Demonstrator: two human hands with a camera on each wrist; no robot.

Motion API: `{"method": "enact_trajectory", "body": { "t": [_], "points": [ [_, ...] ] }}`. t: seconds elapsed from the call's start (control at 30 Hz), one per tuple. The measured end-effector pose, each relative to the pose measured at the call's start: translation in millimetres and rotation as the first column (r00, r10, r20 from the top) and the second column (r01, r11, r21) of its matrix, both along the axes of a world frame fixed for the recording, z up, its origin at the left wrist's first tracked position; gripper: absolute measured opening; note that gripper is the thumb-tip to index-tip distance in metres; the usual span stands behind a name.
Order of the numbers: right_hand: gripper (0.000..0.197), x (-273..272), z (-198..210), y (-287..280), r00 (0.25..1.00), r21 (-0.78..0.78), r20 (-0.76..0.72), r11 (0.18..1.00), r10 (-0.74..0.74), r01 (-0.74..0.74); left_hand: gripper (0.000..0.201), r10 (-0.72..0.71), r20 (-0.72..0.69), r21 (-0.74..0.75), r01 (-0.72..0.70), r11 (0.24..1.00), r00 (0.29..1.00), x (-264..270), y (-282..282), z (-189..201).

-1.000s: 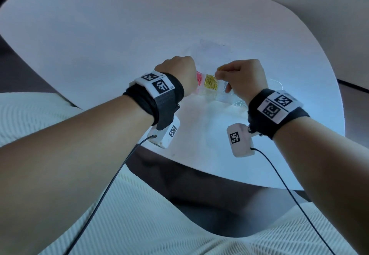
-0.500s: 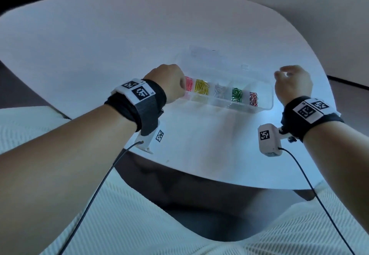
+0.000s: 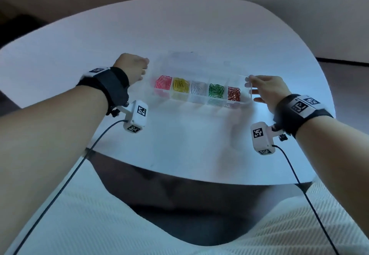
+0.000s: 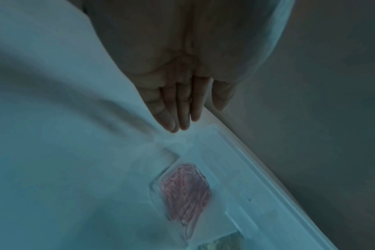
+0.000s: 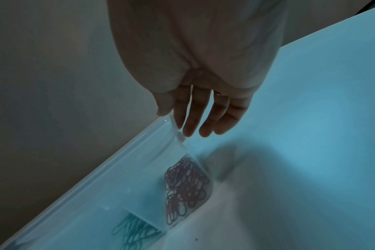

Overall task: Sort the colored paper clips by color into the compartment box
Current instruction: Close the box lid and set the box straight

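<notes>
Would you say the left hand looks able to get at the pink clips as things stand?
Probably yes. The left hand is beside the box's left end, next to the pink clips. The clear lid looks folded back, leaving that compartment open from above, though blur makes this uncertain.

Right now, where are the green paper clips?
In the head view, the green paper clips sit in the box's fourth compartment from the left, between the white clips and red clips.

Left hand (image 3: pixel 134 69) fingers straight, right hand (image 3: pixel 268 90) fingers extended, forearms spread apart
</notes>
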State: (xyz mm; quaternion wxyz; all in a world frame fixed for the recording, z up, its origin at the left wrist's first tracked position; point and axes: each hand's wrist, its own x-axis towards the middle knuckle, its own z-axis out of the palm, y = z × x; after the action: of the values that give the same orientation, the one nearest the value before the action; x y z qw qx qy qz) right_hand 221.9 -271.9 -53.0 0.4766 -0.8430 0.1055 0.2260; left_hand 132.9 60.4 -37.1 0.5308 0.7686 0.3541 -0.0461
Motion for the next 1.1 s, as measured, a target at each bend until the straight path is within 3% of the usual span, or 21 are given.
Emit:
{"method": "enact_trajectory", "body": {
  "t": [0.1,0.3,0.43,0.63,0.73,0.83,0.9,0.93,0.97,1.03,1.1],
  "points": [
    [0.03,1,-1,-3,0.999,0.017,-0.04,1.0,0.027,-0.026,0.021,0.063,-0.049,-0.114,-0.068,0.991,0.997,9,-8,-1],
    [0.028,-2,-7,-3,1.0,0.102,0.015,0.995,-0.024,0.022,0.021,0.039,-0.067,-0.068,-0.044,0.997,0.997,-3,-19,-13],
    [0.021,-3,-7,-1,0.998,0.177,-0.001,0.982,-0.067,0.066,0.022,0.069,0.032,-0.105,-0.065,0.992,0.997,-15,-23,-21],
    [0.021,-2,-6,0,0.996,0.255,0.04,0.965,-0.079,0.066,0.036,0.059,0.236,0.009,-0.063,0.998,0.97,-19,-29,-18],
    [0.035,-2,4,-5,0.993,0.361,-0.009,0.926,-0.114,0.11,0.054,0.106,0.253,-0.002,-0.109,0.994,0.962,-27,-28,-9],
    [0.034,-5,17,-14,0.986,0.439,-0.005,0.886,-0.164,0.15,0.046,0.144,0.222,-0.05,-0.136,0.989,0.964,-40,-25,1],
    [0.029,-11,26,-12,0.99,0.337,0.118,0.941,-0.081,0.037,0.033,0.017,0.216,0.12,-0.044,0.992,0.976,-50,-26,6],
    [0.029,-17,30,-8,0.976,0.191,0.216,0.978,0.038,-0.08,0.027,-0.127,0.188,0.268,0.073,0.961,0.974,-55,-29,7],
    [0.03,-23,33,-5,0.931,-0.005,0.304,0.978,0.201,-0.209,0.024,-0.303,0.115,0.424,0.229,0.877,0.946,-59,-33,8],
    [0.035,-35,36,3,0.785,-0.372,0.339,0.84,0.518,-0.395,0.033,-0.574,-0.101,0.587,0.514,0.625,0.813,-62,-43,4],
    [0.04,-47,33,9,0.71,-0.517,0.257,0.714,0.656,-0.472,0.041,-0.637,-0.226,0.573,0.629,0.525,0.737,-62,-54,4]
  ]
}}
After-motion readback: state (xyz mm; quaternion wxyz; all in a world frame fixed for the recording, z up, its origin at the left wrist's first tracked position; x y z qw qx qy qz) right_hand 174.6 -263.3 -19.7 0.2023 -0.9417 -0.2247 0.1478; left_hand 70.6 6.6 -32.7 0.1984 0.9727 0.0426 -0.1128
